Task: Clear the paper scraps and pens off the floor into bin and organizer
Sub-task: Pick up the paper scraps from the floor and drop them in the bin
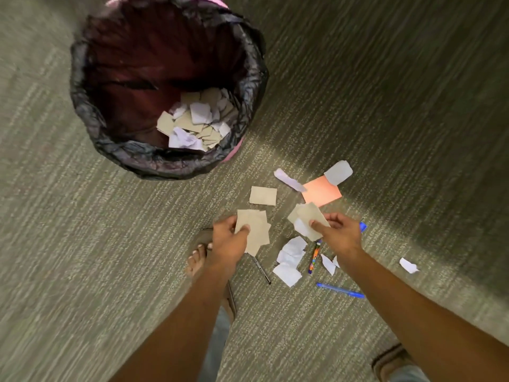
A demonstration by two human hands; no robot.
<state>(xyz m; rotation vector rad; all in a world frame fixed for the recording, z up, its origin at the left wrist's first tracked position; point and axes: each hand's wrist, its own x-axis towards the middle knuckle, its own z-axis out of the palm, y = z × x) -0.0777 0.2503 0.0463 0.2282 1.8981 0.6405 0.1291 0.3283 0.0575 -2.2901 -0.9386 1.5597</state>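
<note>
Three pens lie on the grey-green ribbed carpet floor [110, 230]: a thin black pen [261, 270], a multicoloured patterned pen [314, 257] and a blue capped pen [340, 290]. The left hand [228, 238] pinches a stack of tan paper scraps [254, 230]; the right hand [340, 230] grips tan and white scraps [307, 219]. One orange paper square [322, 192] lies beyond. The pink bin with black liner [91, 114] holds scraps.
</note>
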